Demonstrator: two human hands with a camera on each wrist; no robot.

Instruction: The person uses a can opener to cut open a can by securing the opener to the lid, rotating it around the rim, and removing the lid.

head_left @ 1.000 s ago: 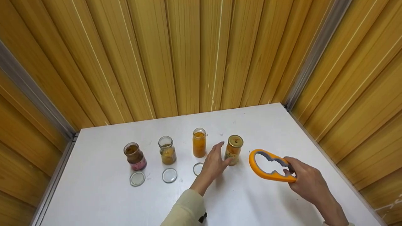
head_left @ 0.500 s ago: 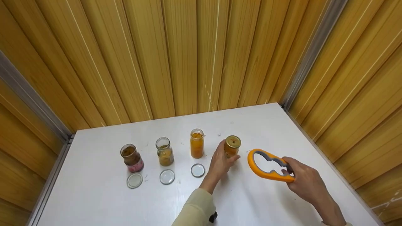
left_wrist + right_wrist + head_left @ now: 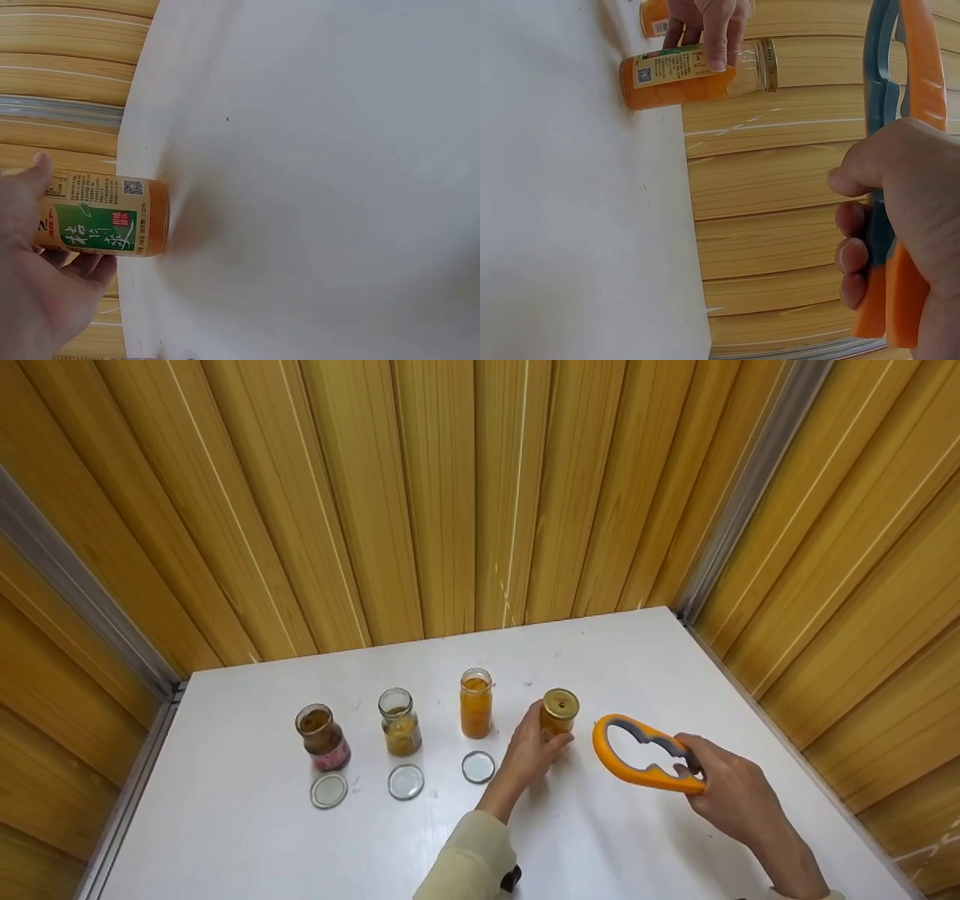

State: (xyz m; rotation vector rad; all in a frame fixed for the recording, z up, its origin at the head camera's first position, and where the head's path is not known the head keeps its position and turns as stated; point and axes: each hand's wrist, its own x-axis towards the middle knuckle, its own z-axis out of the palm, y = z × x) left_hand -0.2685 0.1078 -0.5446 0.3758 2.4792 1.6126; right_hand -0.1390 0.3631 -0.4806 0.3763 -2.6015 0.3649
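Note:
My left hand [image 3: 529, 746] grips a glass jar [image 3: 557, 720] of orange fruit with a gold lid [image 3: 561, 703] on. In the left wrist view the jar's green and cream label [image 3: 97, 225] shows beyond the curled fingers. The right wrist view shows the jar [image 3: 682, 79] upright, its base at the table. My right hand [image 3: 731, 787] holds an orange and grey jar opener [image 3: 626, 769] in the air, to the right of the jar and apart from it. Its inner edges are grey and notched [image 3: 881, 90].
Left of my left hand stand three jars without lids: a tall orange one [image 3: 476, 712], a yellowish one [image 3: 402, 731] and a brown one with a pink label [image 3: 328, 746]. In front of them lie three lids [image 3: 478, 766]. Wood-look walls [image 3: 435, 495] border the white table [image 3: 240, 825].
My left hand has moved right and closed round the lidded jar, having been beside it a second ago. The right hand and the jar opener have stayed almost still.

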